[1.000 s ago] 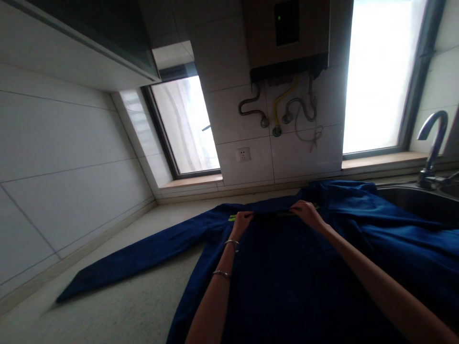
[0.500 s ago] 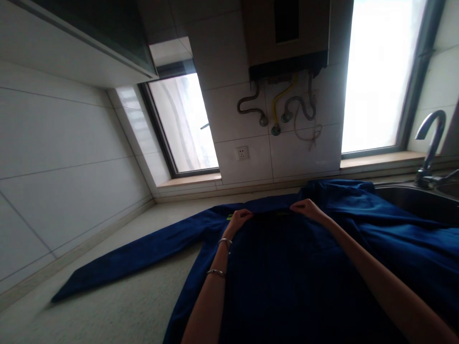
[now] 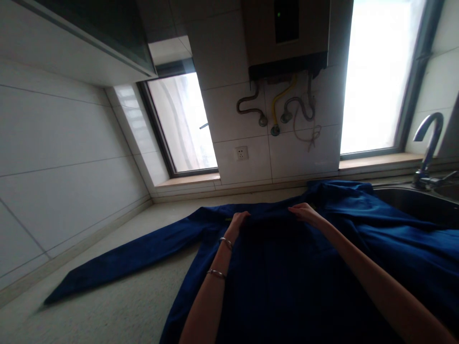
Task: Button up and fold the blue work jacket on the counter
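Note:
A dark blue long-sleeved jacket [image 3: 272,267] lies spread over the counter, its collar end toward the wall. One sleeve [image 3: 125,258] stretches out flat to the left; the other side is rumpled toward the sink. My left hand [image 3: 239,221] pinches the fabric near the collar, on the left. Across from it, my right hand [image 3: 304,212] pinches the same edge on the right. Cloth runs between the two hands. A small yellow-green mark shows beside my left hand. The jacket's lower part runs out of view at the bottom.
A sink [image 3: 405,203] with a curved faucet [image 3: 428,148] is at the right, partly covered by the jacket. The pale counter [image 3: 118,301] meets a tiled wall with two windows, a socket [image 3: 241,153] and a water heater [image 3: 287,33] with hoses. A cabinet overhangs the upper left.
The collar edge between my hands has shifted, and the dark gap and yellow-green mark there are now covered by blue cloth. Both hands have moved only slightly and keep their pinch.

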Available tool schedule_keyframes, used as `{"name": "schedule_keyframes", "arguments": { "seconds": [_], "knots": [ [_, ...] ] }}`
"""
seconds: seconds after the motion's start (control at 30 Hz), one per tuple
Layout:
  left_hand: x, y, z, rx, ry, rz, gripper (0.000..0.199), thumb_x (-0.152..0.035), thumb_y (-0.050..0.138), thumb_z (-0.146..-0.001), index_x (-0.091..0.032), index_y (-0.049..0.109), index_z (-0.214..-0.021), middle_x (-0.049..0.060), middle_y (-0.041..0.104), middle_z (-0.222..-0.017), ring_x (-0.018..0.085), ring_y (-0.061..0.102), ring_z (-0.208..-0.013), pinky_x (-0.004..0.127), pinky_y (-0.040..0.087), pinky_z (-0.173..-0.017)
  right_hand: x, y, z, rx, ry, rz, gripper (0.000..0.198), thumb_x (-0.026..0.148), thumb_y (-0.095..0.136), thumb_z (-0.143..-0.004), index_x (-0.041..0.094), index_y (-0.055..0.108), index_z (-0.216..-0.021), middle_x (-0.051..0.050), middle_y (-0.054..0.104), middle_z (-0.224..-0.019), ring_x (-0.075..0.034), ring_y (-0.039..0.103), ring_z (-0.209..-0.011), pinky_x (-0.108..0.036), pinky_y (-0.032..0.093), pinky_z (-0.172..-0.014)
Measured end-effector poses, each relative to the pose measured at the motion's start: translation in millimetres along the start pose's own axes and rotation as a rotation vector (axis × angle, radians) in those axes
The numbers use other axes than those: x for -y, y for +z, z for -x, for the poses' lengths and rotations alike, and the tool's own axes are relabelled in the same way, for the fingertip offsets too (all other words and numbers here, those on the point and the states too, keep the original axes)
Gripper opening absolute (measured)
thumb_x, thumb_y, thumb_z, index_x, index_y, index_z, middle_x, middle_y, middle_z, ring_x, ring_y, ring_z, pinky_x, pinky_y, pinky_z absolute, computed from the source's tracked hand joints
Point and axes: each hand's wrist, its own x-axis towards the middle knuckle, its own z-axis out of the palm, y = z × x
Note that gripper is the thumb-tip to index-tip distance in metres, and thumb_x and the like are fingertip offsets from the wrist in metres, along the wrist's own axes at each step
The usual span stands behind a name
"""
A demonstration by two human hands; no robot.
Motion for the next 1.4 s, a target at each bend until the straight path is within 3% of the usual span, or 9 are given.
{"name": "schedule_keyframes", "arguments": {
  "seconds": [0.13, 0.33, 0.43, 0.57, 0.77, 1.03, 1.1, 1.2, 1.4],
  "knots": [
    [-3.1, 4.2, 3.4, -0.02, -0.131, 0.081, 0.031, -0.043, 0.063, -0.066, -0.016, 0.053, -0.053, -0.006, 0.038, -0.045, 0.007, 0.037, -0.04, 0.022, 0.031, -0.042, 6.4, 3.6, 7.7, -0.061, 0.004, -0.038, 0.036, 0.048, 0.072, -0.064, 0.017, 0.068, -0.082, -0.003, 0.058, -0.073, -0.012, 0.052, -0.067, -0.023, 0.049, -0.055],
    [-12.0, -6.4, 6.7, -0.084, -0.105, 0.267, 0.041, -0.047, 0.072, -0.063, -0.014, 0.067, -0.087, 0.001, 0.061, -0.068, 0.011, 0.056, -0.057, 0.021, 0.042, -0.05, 15.7, 0.6, 11.4, -0.164, -0.048, -0.124, 0.038, 0.049, 0.072, -0.065, 0.019, 0.068, -0.088, -0.003, 0.057, -0.078, -0.013, 0.052, -0.069, -0.024, 0.052, -0.053],
    [-15.3, -13.0, 8.1, -0.128, -0.087, 0.292, 0.039, -0.045, 0.074, -0.062, -0.012, 0.066, -0.081, 0.002, 0.061, -0.063, 0.013, 0.059, -0.057, 0.024, 0.048, -0.052, 19.5, 1.3, 12.3, -0.203, -0.099, -0.21, 0.04, 0.049, 0.073, -0.063, 0.018, 0.069, -0.087, -0.004, 0.06, -0.08, -0.014, 0.055, -0.07, -0.022, 0.052, -0.052],
    [-18.1, -14.0, 11.6, -0.001, -0.124, 0.207, 0.043, -0.052, 0.071, -0.065, -0.012, 0.065, -0.08, 0.007, 0.065, -0.063, 0.019, 0.064, -0.056, 0.028, 0.051, -0.049, 21.4, 5.6, 12.8, -0.261, -0.16, -0.275, 0.038, 0.048, 0.074, -0.061, 0.017, 0.069, -0.083, -0.004, 0.063, -0.08, -0.014, 0.058, -0.069, -0.021, 0.051, -0.052],
    [-11.1, -10.0, 10.8, 0.024, -0.151, 0.205, 0.041, -0.047, 0.073, -0.067, -0.01, 0.067, -0.084, 0.008, 0.068, -0.067, 0.02, 0.066, -0.062, 0.03, 0.054, -0.055, 18.7, 10.0, 12.1, -0.284, -0.192, -0.381, 0.029, 0.041, 0.077, -0.06, 0.017, 0.071, -0.076, -0.003, 0.062, -0.059, -0.017, 0.06, -0.06, -0.023, 0.048, -0.047],
    [-11.5, -2.0, 8.5, -0.09, -0.057, 0.648, 0.029, -0.033, 0.074, -0.069, -0.011, 0.063, -0.084, 0.01, 0.069, -0.079, 0.018, 0.067, -0.076, 0.03, 0.053, -0.072, 14.8, 7.0, 7.5, -0.232, -0.121, -0.595, 0.02, 0.033, 0.077, -0.063, 0.019, 0.069, -0.075, -0.004, 0.066, -0.068, -0.015, 0.062, -0.061, -0.025, 0.052, -0.051],
    [-16.5, 5.9, 9.7, -0.205, 0.056, 0.571, 0.032, -0.037, 0.073, -0.069, -0.012, 0.063, -0.086, 0.009, 0.068, -0.083, 0.018, 0.066, -0.079, 0.03, 0.052, -0.074, 14.4, 8.1, 6.4, -0.224, -0.116, -0.639, 0.02, 0.031, 0.077, -0.062, 0.019, 0.069, -0.074, -0.003, 0.066, -0.069, -0.013, 0.06, -0.059, -0.023, 0.051, -0.053],
    [-20.9, 19.6, 12.7, -0.342, 0.203, 0.132, 0.041, -0.048, 0.072, -0.065, -0.012, 0.065, -0.083, 0.009, 0.067, -0.08, 0.021, 0.064, -0.077, 0.032, 0.049, -0.072, 16.9, 12.5, 8.0, -0.216, -0.132, -0.634, 0.024, 0.032, 0.079, -0.058, 0.018, 0.07, -0.076, -0.002, 0.065, -0.068, -0.01, 0.058, -0.057, -0.021, 0.049, -0.052],
    [-15.9, 32.6, 15.2, -0.426, 0.231, -0.382, 0.046, -0.058, 0.057, -0.072, -0.013, 0.063, -0.071, 0.012, 0.064, -0.08, 0.026, 0.059, -0.079, 0.035, 0.043, -0.073, 26.0, 19.8, 16.8, -0.208, -0.207, -0.512, 0.031, 0.035, 0.082, -0.054, 0.016, 0.072, -0.076, -0.003, 0.067, -0.075, -0.01, 0.058, -0.061, -0.018, 0.045, -0.051]
  ]
}}
